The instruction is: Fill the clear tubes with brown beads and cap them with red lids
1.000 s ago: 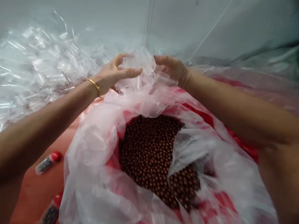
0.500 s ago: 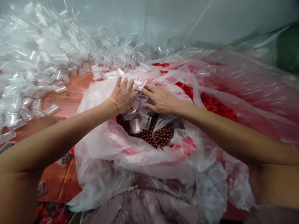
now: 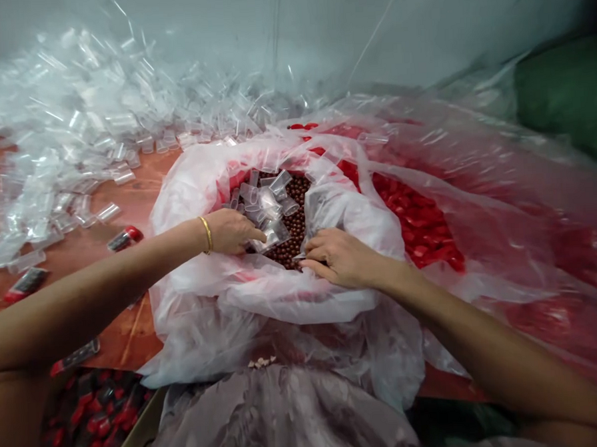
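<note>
A white translucent plastic bag (image 3: 292,300) stands with its mouth open, brown round beads (image 3: 293,224) inside it. Several clear plastic tubes (image 3: 268,202) lie in a heap on those beads. At the heap's left edge is my left hand (image 3: 231,231), a yellow bangle (image 3: 206,235) on its wrist. Its fingers reach over the bag's rim, forefinger extended against a tube; the lower fingers are partly hidden. My right hand (image 3: 338,258) is at the right of the mouth, its fingers closed on a fold of the plastic film.
A large pile of clear tubes (image 3: 87,121) covers the back left of the reddish-brown table (image 3: 135,352). Filled tubes with red caps (image 3: 125,238) lie left, more in a box (image 3: 96,421) below. On the right, red caps (image 3: 415,217) fill another plastic bag.
Both hands have come back toward me and moved apart, left hand to the left, right hand to the near right rim. The tubes now lie uncovered on the beads.
</note>
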`<action>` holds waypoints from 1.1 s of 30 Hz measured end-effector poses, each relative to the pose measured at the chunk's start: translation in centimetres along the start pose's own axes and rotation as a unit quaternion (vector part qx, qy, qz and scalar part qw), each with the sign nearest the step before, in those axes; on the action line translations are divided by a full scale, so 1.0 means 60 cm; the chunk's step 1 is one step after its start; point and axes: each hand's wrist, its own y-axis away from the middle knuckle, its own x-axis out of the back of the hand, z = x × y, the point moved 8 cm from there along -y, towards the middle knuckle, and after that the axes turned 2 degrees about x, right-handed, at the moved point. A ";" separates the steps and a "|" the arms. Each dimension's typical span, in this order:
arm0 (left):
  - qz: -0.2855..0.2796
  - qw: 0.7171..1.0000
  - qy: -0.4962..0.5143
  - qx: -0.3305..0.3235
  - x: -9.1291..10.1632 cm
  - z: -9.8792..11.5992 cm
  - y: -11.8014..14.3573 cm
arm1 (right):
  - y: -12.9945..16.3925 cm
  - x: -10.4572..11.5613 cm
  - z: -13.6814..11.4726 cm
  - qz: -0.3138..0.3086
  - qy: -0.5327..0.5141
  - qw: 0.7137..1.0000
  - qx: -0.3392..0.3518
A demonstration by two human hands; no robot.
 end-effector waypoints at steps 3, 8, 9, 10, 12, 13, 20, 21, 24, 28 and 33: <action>-0.028 0.999 0.012 0.023 -0.001 0.010 -0.004 | 0.008 0.003 0.001 0.002 -0.019 1.000 -0.016; 0.027 0.998 0.021 0.056 0.003 0.025 -0.022 | -0.035 -0.012 0.011 0.000 -0.021 0.999 -0.026; 0.043 0.997 0.009 0.059 0.005 0.028 -0.025 | -0.046 -0.013 0.010 0.008 -0.024 1.000 -0.016; 0.059 0.996 -0.004 0.066 0.007 0.030 -0.027 | -0.054 -0.011 0.009 0.028 -0.032 0.999 -0.003; 0.085 0.992 -0.021 0.091 0.014 0.029 -0.026 | -0.057 0.006 0.009 0.103 -0.052 0.993 0.010; 0.090 0.990 -0.022 0.106 0.016 0.028 -0.025 | -0.052 0.017 0.013 0.149 -0.057 0.987 0.004; 0.045 0.979 0.027 0.196 0.019 0.016 -0.031 | -0.009 0.009 0.032 0.106 -0.026 0.992 -0.062; 0.036 0.976 0.038 0.211 0.018 0.010 -0.034 | -0.009 0.007 0.032 0.096 -0.023 0.993 -0.064; 0.019 0.963 0.056 0.263 0.015 -0.017 -0.038 | -0.010 0.009 0.031 0.096 -0.027 0.993 -0.066; 0.071 0.945 0.074 0.310 0.027 -0.056 -0.034 | -0.012 0.011 0.032 0.101 -0.034 0.992 -0.068; 0.138 0.907 0.290 0.274 0.042 -0.063 -0.019 | -0.004 0.017 0.035 0.149 -0.064 0.984 -0.080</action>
